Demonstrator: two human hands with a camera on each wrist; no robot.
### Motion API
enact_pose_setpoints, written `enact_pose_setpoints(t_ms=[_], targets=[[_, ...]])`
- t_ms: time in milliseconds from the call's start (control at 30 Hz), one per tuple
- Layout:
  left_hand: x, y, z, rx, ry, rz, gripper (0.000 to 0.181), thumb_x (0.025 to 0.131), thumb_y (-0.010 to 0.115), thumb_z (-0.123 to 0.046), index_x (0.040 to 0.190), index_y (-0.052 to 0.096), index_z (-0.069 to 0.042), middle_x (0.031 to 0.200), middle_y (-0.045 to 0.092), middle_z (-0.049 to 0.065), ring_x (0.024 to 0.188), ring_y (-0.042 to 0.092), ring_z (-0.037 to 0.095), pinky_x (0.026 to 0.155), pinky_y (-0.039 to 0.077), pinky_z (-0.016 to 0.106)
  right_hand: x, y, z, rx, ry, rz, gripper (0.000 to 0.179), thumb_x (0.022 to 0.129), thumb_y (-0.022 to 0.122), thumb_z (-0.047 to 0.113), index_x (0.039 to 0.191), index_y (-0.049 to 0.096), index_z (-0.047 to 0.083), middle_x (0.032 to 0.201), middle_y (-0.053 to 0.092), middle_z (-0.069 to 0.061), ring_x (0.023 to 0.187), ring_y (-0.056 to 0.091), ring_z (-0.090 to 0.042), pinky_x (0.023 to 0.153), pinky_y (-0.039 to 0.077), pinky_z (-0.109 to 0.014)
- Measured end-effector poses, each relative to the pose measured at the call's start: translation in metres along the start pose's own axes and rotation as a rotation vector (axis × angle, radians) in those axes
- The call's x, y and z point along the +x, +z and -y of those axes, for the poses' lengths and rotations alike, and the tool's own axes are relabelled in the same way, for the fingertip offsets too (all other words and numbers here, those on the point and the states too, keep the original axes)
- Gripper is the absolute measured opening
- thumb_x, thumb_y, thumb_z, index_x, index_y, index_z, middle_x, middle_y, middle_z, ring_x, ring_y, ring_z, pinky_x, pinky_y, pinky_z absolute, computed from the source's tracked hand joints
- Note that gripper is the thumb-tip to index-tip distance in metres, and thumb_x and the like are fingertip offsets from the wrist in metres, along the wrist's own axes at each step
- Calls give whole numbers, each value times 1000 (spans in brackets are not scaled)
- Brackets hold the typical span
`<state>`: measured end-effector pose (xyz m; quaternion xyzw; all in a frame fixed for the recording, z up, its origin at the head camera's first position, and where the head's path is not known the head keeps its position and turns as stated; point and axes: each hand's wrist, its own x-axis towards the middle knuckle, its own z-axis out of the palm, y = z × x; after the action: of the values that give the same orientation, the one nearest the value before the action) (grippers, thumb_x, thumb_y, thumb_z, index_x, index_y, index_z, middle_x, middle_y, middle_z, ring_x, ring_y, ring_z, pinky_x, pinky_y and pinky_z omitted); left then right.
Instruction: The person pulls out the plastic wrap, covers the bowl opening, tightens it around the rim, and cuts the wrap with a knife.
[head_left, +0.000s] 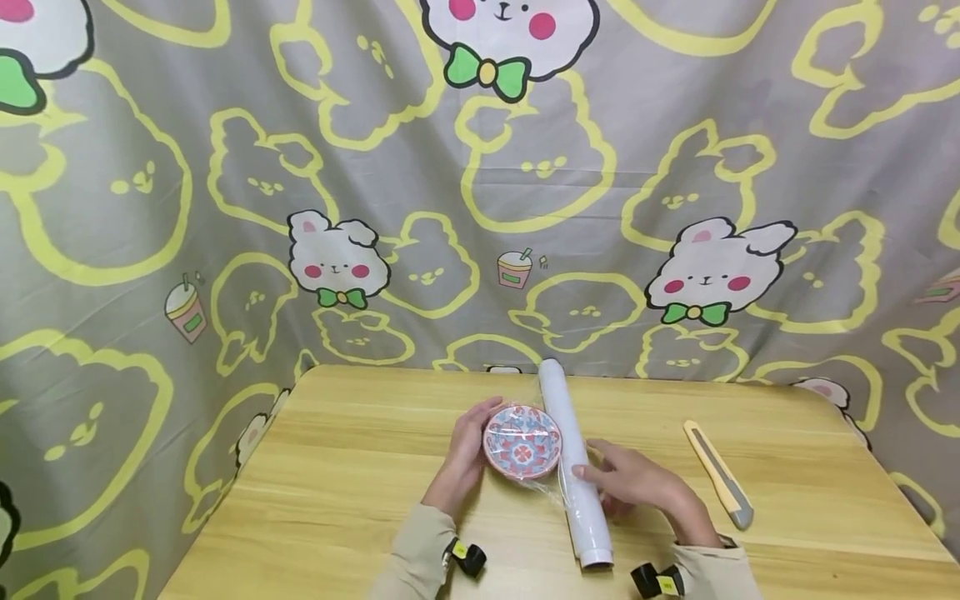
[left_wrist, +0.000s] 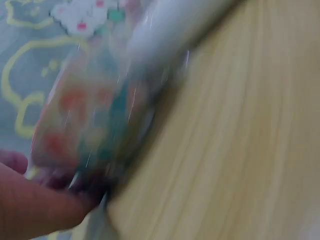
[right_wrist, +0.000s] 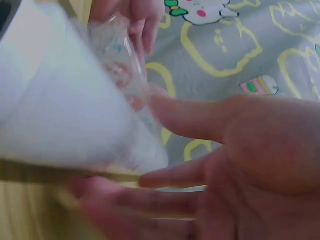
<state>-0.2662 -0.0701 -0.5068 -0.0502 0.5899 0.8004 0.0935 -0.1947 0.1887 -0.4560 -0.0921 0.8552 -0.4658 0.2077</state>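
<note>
Left hand point(head_left: 465, 448): curled against the left side of a patterned bowl point(head_left: 522, 442), holding it. Left wrist view is motion-blurred, but shows thumb and fingers at the bowl's edge. Bowl sits near mid-table, its round patterned face turned up toward the head camera; clear film point(head_left: 553, 492) covers it and runs to the roll.

White roll point(head_left: 574, 467): just right of the bowl. Long axis runs from the table's back edge toward the person, far end angled left, near end angled right. Whether it rests on the wood along its whole length: cannot tell.

Right hand point(head_left: 636, 477): fingers extended, thumb spread well apart from them, at the roll's right side. Thumb tip overlaps the roll in the head view; firm contact cannot be confirmed.

Yellow utility knife point(head_left: 717, 475): right of the hand, lying apart, grey end toward the person, long axis roughly parallel to the roll.

Surface: light wood-grain table point(head_left: 322, 467). Room: grey curtain point(head_left: 360, 179) behind and at both sides, printed with yellow outlines, white rabbits with green bows, and drink cups.
</note>
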Motion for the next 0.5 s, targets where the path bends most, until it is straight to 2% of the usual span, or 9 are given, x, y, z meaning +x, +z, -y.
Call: enact_pose_setpoints(t_ms=[67,133,200,300,333,400,500], targets=[[1,-16,-3,64,-7,111,42,111,36,-13,143,51,9,143,56,26,126,61,32,105,52,35,6,1,-2,29,-7,-67,74,104,62,29,151,29,-17,94,63,-16,68,67,-26,59,61,-44],[-1,-32,-7,167,-11,241,42,109,34,-6,147,45,9,148,50,27,132,55,35,108,50,36,12,4,-5,60,-18,-105,72,104,61,27,150,28,-18,102,63,-18,77,67,-25,63,62,-43],[-4,-44,-9,247,-10,381,49,103,37,7,152,37,10,154,43,27,139,48,38,111,46,36,16,7,-6,82,-18,-125,73,104,62,25,150,27,-19,106,63,-19,83,66,-23,66,62,-42],[-8,-50,-11,307,20,569,74,88,46,22,157,25,9,160,32,28,145,37,42,116,40,38,20,11,-7,76,2,-146,75,102,65,22,151,26,-19,103,62,-17,84,62,-22,65,59,-39],[-9,-49,-11,312,29,606,81,84,50,24,158,22,8,161,30,29,146,35,43,116,39,38,21,12,-7,72,9,-155,76,101,66,22,151,25,-19,102,61,-17,84,61,-22,65,59,-39],[-9,-46,-12,307,35,627,93,78,58,27,160,19,5,161,29,29,147,33,44,117,37,40,23,13,-7,70,23,-172,78,100,67,21,150,24,-20,101,61,-16,83,60,-22,65,59,-39],[-10,-41,-12,370,72,567,105,70,73,26,159,23,3,158,35,28,145,37,42,119,34,43,27,16,-8,89,39,-178,79,99,68,21,150,24,-21,102,60,-17,83,61,-23,65,60,-40]])
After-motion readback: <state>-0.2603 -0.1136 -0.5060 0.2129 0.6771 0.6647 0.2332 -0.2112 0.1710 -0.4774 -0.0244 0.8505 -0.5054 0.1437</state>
